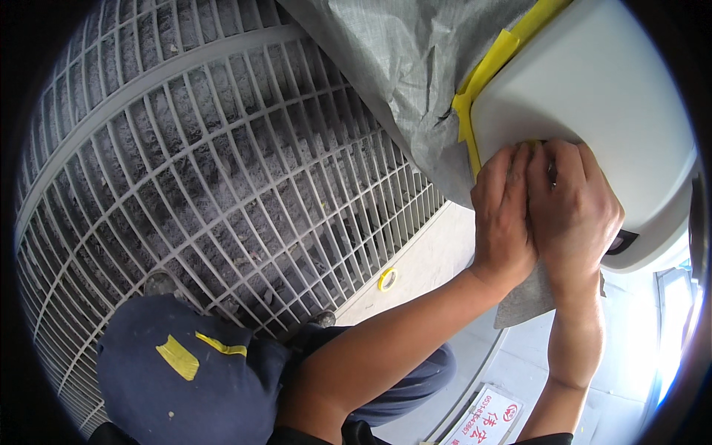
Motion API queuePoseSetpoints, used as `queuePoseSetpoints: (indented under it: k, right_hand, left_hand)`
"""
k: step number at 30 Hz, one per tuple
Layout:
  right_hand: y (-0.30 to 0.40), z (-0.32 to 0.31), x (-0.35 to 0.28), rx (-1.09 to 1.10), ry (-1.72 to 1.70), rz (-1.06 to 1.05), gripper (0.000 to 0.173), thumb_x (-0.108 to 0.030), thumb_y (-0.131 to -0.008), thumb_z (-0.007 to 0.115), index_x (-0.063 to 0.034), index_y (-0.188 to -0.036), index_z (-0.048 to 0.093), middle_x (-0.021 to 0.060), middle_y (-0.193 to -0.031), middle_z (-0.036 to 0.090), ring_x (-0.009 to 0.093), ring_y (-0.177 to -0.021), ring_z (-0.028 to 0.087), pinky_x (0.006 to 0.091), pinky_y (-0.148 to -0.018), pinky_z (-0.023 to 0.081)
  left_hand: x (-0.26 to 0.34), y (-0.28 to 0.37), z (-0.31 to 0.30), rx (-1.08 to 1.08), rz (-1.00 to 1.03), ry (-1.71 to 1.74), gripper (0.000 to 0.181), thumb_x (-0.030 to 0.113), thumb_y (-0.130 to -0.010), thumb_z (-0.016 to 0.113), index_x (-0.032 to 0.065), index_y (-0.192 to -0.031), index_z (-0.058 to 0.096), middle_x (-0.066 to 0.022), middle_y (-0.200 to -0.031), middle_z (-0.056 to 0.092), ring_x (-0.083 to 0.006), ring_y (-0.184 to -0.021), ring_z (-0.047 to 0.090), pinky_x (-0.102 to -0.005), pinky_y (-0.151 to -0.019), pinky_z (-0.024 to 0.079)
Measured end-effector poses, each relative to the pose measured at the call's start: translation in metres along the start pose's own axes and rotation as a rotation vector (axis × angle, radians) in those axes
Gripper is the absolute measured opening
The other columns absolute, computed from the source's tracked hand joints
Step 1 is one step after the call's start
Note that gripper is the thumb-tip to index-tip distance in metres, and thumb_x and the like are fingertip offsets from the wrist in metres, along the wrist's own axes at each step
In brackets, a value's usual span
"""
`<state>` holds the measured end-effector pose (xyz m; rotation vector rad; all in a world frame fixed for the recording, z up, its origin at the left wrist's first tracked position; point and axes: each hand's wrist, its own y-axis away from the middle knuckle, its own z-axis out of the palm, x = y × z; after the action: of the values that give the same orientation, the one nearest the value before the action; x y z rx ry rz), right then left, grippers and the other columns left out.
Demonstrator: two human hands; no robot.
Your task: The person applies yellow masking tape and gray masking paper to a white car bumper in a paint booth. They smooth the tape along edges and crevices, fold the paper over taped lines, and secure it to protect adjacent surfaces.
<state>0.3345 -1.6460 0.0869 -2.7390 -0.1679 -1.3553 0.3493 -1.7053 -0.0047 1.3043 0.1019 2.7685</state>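
My left hand [502, 214] and my right hand [575, 208] are side by side against a smooth light-grey painted panel, likely vehicle bodywork [584, 83]. Their fingers are curled and their tips meet at its lower left part. A sliver of yellow tape [534, 142] shows at the fingertips; what lies between the fingers is hidden. Yellow masking tape [484, 75] runs along the panel's left edge and joins it to a grey masking sheet [403, 72]. Another piece of grey sheet [523, 300] hangs below my wrists.
Metal floor grating [217, 228] over fluffy grey matter spreads at left. A roll of yellow tape [387, 279] lies beside its edge on the pale floor [428, 261]. My bent knee [178, 378] carries two yellow tape pieces. A printed sign [481, 417] is at the bottom.
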Motion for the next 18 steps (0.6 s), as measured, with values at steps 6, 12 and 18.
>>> queuePoseSetpoints:
  k: [6, 12, 18]
  right_hand:
    - [0.001, -0.001, -0.002, -0.008, 0.017, -0.004, 0.018, -0.015, -0.084, 0.075, -0.0108, -0.075, 0.060, 0.0041, -0.073, 0.059, 0.023, -0.062, 0.065, 0.0358, -0.053, 0.053]
    - [0.000, 0.000, -0.008, -0.039, 0.110, 0.019, 0.021, -0.015, -0.085, 0.072, -0.0105, -0.074, 0.055, 0.0044, -0.073, 0.059, 0.023, -0.061, 0.064, 0.0353, -0.051, 0.052]
    - [0.000, -0.005, -0.008, -0.158, 0.081, 0.066, 0.021, -0.018, -0.092, 0.072, -0.0085, -0.080, 0.057, 0.0079, -0.079, 0.066, 0.029, -0.063, 0.067, 0.0387, -0.056, 0.054]
  left_hand:
    - [-0.007, 0.000, -0.002, -0.016, 0.054, -0.018, 0.068, 0.018, -0.089, 0.077, -0.0049, -0.145, 0.049, -0.0224, -0.141, 0.049, -0.0393, -0.129, 0.050, -0.0465, -0.111, 0.040]
    - [-0.007, -0.009, -0.006, 0.016, 0.033, 0.020, 0.049, 0.012, -0.094, 0.068, -0.0020, -0.139, 0.056, -0.0179, -0.134, 0.055, -0.0366, -0.122, 0.054, -0.0457, -0.106, 0.042]
    - [-0.007, -0.014, -0.010, 0.005, 0.015, 0.095, 0.043, 0.009, -0.093, 0.067, -0.0010, -0.135, 0.060, -0.0170, -0.130, 0.057, -0.0365, -0.118, 0.055, -0.0450, -0.103, 0.044]
